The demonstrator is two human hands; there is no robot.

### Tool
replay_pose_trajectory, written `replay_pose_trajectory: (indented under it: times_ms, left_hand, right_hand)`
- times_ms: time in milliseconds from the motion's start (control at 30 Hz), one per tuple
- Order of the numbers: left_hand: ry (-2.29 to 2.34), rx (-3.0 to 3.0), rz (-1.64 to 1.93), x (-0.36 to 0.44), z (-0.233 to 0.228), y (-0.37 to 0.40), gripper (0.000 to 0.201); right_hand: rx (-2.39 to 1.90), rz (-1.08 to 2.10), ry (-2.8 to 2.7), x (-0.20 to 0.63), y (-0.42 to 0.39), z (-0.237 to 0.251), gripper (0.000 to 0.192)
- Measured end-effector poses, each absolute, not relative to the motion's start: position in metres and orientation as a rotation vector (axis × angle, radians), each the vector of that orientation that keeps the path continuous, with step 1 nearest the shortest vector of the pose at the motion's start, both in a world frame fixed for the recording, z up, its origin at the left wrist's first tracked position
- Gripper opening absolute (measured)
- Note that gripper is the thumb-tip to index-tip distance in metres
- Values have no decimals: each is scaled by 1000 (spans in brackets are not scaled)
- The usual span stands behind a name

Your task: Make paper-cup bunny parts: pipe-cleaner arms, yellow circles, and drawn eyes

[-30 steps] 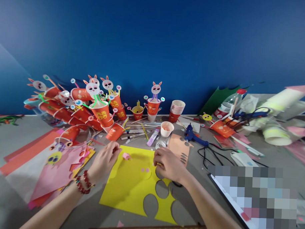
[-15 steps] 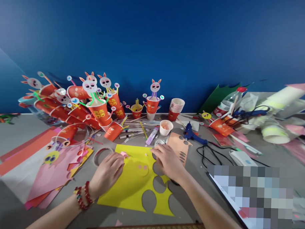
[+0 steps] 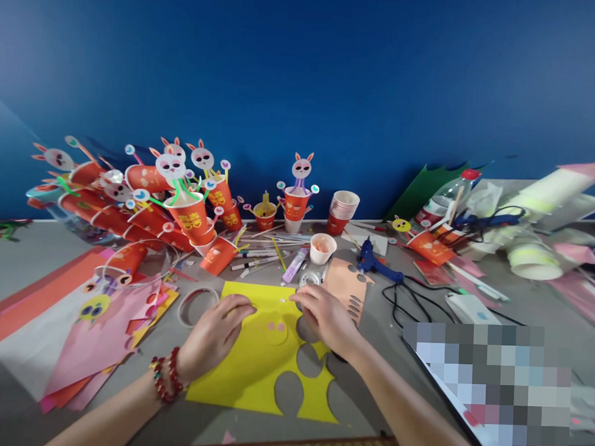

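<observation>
A yellow paper sheet [image 3: 243, 377] with several round holes lies under both hands. On it rests a yellow paper disc [image 3: 276, 336] with two small pink circles [image 3: 275, 326] at its upper edge. My left hand [image 3: 218, 334] is over the sheet's left part, thumb and fingers closed together; anything inside the pinch is hidden. My right hand [image 3: 326, 318] bends over the sheet's upper right, its fingertips drawn together beside a tiny white bit [image 3: 282, 300]. Whether it holds anything cannot be made out.
A tape roll [image 3: 197, 306] lies left of the sheet, coloured papers [image 3: 85, 352] further left. Behind stand red paper cups [image 3: 188, 216] with rabbit faces, and a white cup [image 3: 322, 248]. A blue glue gun [image 3: 379, 263] with black cable and a pixelated screen are at right.
My left hand has moved slightly right and inward over the sheet. The pink piece at its fingertips is no longer visible. My right hand has stayed nearly in place.
</observation>
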State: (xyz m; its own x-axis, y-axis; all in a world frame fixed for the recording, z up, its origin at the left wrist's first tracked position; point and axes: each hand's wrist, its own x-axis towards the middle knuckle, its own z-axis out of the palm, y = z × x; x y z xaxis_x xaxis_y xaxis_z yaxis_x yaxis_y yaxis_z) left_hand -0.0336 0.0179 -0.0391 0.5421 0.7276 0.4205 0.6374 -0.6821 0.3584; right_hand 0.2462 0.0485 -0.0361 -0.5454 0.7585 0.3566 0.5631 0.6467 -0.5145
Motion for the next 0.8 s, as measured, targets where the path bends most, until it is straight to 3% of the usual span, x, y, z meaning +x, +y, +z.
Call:
replay_pose_trajectory:
  times_ms: [400,800]
  left_hand:
    - [1338,2607,998,-70,-30,23,30]
    - [1331,2630,986,-69,-40,25,34]
  right_hand:
    - [-1095,286,-1986,253,56,-33,35]
    - [-1094,388,-2018,247,52,-40,32]
